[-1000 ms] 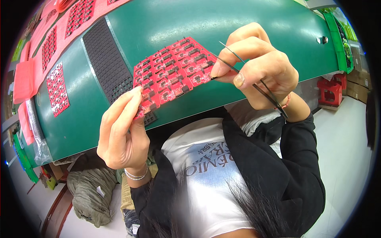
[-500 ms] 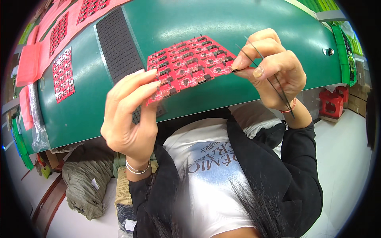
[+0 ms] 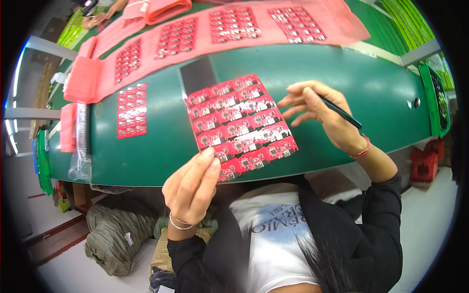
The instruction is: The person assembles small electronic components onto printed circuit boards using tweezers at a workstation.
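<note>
My left hand point(image 3: 191, 188) pinches a red circuit board panel point(image 3: 239, 124) by its near left corner. The panel is held up over the green table, tilted, with rows of small boards and components facing up. My right hand point(image 3: 325, 115) is off the panel's right edge, fingers loosely spread. Dark tweezers point(image 3: 342, 112) lie between its thumb and palm, pointing back toward the wrist. Behind the panel, a black strip of keypad-like tray point(image 3: 199, 73) is partly hidden.
Several red panels lie on pink foam sheet point(image 3: 205, 46) along the table's far side. Another red panel point(image 3: 132, 111) lies on the green table point(image 3: 161, 156) at left. Green bins point(image 3: 435, 97) stand at the right end. Another person's hand point(image 3: 95, 20) shows at far left.
My right hand has let go of the panel and moved off it, keeping the tweezers. The panel has turned to show its face more fully. The view has shifted toward the far foam.
</note>
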Motion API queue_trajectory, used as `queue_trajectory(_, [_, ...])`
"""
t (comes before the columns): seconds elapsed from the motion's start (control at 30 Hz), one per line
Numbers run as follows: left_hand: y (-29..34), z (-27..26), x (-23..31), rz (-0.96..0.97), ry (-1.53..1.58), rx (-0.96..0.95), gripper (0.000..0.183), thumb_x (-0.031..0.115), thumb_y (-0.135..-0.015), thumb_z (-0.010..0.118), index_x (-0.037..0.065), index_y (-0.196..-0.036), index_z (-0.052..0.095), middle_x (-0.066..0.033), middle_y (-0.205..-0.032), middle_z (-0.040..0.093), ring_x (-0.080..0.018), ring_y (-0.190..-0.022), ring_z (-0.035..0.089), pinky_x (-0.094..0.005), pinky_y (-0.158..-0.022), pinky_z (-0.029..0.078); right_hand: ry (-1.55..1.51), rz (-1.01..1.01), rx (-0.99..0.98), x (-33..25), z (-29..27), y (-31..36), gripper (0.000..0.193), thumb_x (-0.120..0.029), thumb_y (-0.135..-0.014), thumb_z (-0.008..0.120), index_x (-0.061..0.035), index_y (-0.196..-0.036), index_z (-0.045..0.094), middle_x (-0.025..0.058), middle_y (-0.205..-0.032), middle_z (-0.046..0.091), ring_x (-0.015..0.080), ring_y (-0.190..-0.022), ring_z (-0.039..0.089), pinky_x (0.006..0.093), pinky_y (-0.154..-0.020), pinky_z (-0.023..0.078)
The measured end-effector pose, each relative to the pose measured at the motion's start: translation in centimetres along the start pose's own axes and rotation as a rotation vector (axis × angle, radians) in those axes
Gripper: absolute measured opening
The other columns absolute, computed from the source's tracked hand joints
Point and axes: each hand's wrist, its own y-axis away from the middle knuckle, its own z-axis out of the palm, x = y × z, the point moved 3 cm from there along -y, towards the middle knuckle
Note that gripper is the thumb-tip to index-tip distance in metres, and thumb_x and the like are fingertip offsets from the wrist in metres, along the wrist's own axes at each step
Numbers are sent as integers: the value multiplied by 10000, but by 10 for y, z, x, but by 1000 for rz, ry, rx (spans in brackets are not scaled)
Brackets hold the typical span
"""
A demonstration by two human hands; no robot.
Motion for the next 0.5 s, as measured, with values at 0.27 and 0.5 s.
queue_trajectory(0.27, [3, -14, -61, -363, 119, -15, 197, -176, -797, 722, -37, -936, 739, -196, -1124, 745, -296, -960, 760, -344, -827, 640, -369, 144, -139, -5, 71, -87, 386, -79, -961, 722, -21, -1324, 602, 80, -1162, 718, 150, -1084, 684, 338, -954, 566])
queue_trajectory(0.5, [16, -32, -129, -1178, 901, 57, 609, -26, -1001, 569, -75, -1546, 302, -243, -1568, 387, -232, -1135, 677, -347, -878, 617, -348, 121, -148, 15, 117, -149, 353, -48, -959, 722, -33, -1293, 610, 45, -1134, 716, 133, -1034, 701, 314, -895, 598])
